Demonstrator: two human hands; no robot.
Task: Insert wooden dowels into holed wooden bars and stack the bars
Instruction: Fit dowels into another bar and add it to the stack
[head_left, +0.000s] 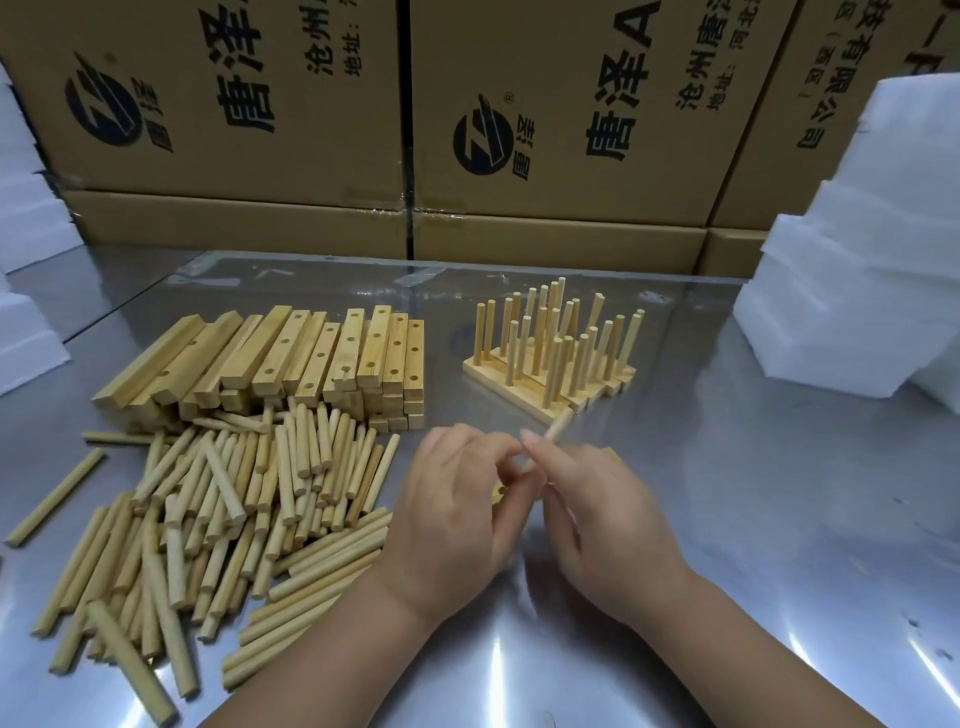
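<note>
A person's two bare hands meet over a steel table. The right hand pinches a dowel between thumb and forefinger. The dowel is tilted, its free end pointing up and away from the knuckles. The left hand has its fingers curled, thumb and forefinger close to the dowel's lower end. It appears to grip a holed bar, though only a sliver of the bar with one hole shows in the gap between the two hands.

Just left of the left hand lies a heap of loose dowels, some touching its wrist. Beyond that heap, farther from the left hand, stands a stack of holed bars, laid side by side. Beyond the right hand's fingertips sit the finished bars, packed together, with dowels standing upright in them. Cardboard cartons with printed logos line the table's far edge. White foam blocks rise well off to the right of the right hand.
</note>
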